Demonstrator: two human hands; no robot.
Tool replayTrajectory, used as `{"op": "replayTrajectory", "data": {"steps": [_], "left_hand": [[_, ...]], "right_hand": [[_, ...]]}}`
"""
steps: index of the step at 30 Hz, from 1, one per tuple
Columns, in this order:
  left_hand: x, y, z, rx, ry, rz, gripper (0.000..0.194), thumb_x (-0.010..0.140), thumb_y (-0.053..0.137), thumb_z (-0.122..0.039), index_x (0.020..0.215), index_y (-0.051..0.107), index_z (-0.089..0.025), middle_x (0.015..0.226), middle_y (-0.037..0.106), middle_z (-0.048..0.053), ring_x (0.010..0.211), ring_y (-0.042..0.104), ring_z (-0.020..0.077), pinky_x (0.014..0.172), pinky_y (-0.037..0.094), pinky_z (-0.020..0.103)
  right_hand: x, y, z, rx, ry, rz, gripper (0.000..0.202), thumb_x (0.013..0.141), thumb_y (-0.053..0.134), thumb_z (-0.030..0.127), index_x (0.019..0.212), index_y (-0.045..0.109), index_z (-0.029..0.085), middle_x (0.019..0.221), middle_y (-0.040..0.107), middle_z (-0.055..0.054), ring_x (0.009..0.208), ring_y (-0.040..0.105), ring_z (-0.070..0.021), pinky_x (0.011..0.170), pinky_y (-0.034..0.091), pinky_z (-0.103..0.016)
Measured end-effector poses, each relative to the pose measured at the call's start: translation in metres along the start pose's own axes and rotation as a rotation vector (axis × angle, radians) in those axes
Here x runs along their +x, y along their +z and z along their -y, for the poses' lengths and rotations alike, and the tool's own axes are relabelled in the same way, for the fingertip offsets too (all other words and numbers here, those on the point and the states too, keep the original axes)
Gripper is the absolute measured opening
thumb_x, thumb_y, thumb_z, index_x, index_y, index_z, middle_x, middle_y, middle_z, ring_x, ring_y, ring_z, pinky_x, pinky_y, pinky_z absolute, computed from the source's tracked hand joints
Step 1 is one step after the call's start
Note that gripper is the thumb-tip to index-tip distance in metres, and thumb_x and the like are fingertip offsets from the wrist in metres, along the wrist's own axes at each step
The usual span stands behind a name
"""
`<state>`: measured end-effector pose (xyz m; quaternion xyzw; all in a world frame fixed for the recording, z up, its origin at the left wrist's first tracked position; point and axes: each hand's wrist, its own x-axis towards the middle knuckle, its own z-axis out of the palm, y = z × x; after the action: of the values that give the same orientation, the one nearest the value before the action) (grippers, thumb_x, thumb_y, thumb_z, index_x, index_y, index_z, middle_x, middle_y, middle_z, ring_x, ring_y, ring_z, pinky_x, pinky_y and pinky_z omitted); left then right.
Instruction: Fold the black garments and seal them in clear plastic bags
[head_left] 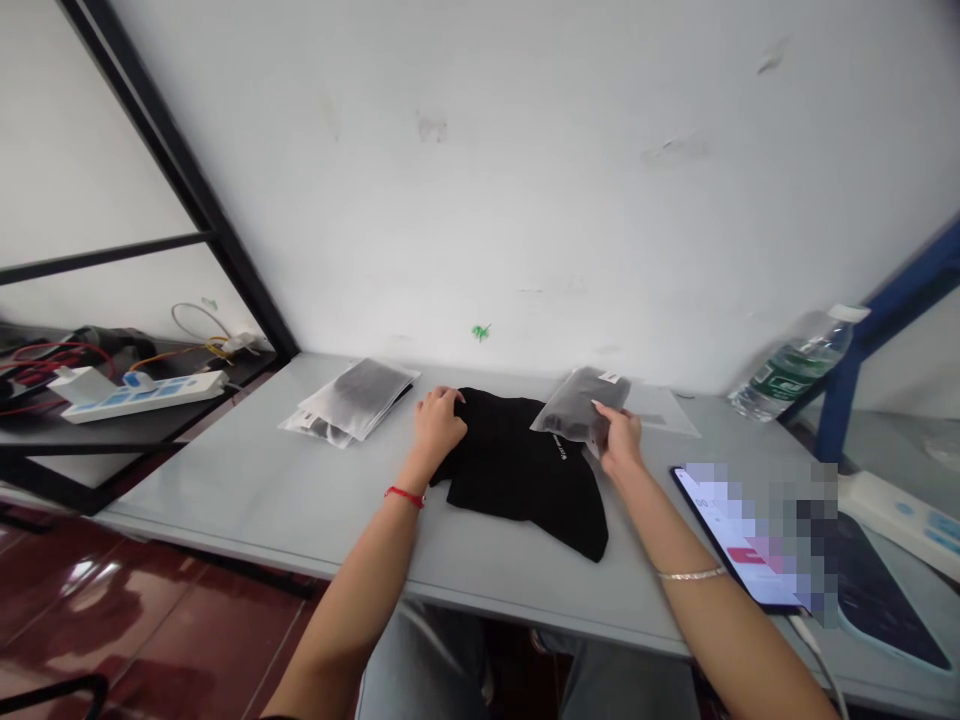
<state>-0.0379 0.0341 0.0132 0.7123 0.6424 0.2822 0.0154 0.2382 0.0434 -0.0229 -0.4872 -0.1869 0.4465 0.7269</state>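
Black cloth spread between the fingers, filled bag gripped on its right

The fingers of the right hand are closed on a frosted bag with something dark inside, the thumb on top at its near right corner. The bag slants over the cloth's far right part, close to some white lettering. The fingers of the left hand curl over the cloth's far left edge; whether they pinch it or only rest on it, I cannot tell. The cloth itself lies on the desk between the two sets of fingers, fairly flat, with a long flap pointing back toward the person from just left of the right fingers.

For good handling, the left fingers should bear down lightly, enough to steady the edge without bunching the cloth. The bag looks slick and thin, so a broad, flat hold would probably serve better than a hard pinch at one corner, which could crease it or let it swing. Lifting it slightly rather than sliding it should spare the cloth from being dragged into folds.

Just beyond the right fingers lies a pale, flat bag; it could easily cling to the held one, so a check that only one is gripped seems wise. The loose pile of filled bags sits well to the left of the left fingers, out of their way. The lit phone, near the right forearm, calls for a little elbow care.
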Motion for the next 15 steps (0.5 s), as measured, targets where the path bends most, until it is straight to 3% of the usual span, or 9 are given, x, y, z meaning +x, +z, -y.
{"op": "replayTrajectory", "data": {"steps": [4, 6, 10, 15], "left_hand": [[0.001, -0.001, 0.000, 0.022, -0.025, -0.342, 0.043, 0.065, 0.049, 0.005, 0.096, 0.065, -0.020, 0.120, 0.058, 0.013, 0.115, 0.052, 0.0331, 0.101, 0.037, 0.052], [0.000, 0.000, -0.003, -0.096, 0.048, -0.392, 0.038, 0.070, 0.050, 0.002, 0.099, 0.064, -0.019, 0.116, 0.059, 0.012, 0.112, 0.054, 0.0298, 0.102, 0.040, 0.047], [-0.003, 0.012, -0.015, -0.421, 0.178, -0.243, 0.020, 0.084, 0.054, -0.015, 0.101, 0.064, -0.020, 0.103, 0.063, 0.008, 0.095, 0.062, 0.0212, 0.092, 0.049, 0.036], [-0.005, 0.034, -0.022, -0.794, 0.052, 0.032, 0.026, 0.092, 0.049, -0.038, 0.097, 0.064, -0.018, 0.093, 0.066, 0.006, 0.079, 0.065, 0.0172, 0.073, 0.052, 0.029]], "right_hand": [[-0.005, 0.003, 0.003, 0.051, -0.006, -0.005, 0.042, 0.050, 0.073, 0.015, 0.087, 0.054, 0.023, 0.069, 0.068, 0.006, 0.061, 0.064, -0.0140, 0.046, 0.050, -0.022], [-0.010, 0.005, 0.005, 0.071, -0.006, 0.011, 0.044, 0.049, 0.072, 0.014, 0.088, 0.055, 0.024, 0.071, 0.069, 0.006, 0.064, 0.065, -0.0147, 0.051, 0.052, -0.024], [-0.020, 0.008, 0.009, 0.074, 0.073, 0.166, 0.043, 0.046, 0.070, 0.013, 0.087, 0.059, 0.024, 0.072, 0.071, 0.004, 0.065, 0.065, -0.0170, 0.055, 0.052, -0.028], [-0.033, 0.008, 0.012, -0.052, 0.261, 0.479, 0.045, 0.048, 0.068, 0.017, 0.092, 0.064, 0.024, 0.071, 0.071, 0.002, 0.062, 0.064, -0.0185, 0.055, 0.047, -0.029]]}}
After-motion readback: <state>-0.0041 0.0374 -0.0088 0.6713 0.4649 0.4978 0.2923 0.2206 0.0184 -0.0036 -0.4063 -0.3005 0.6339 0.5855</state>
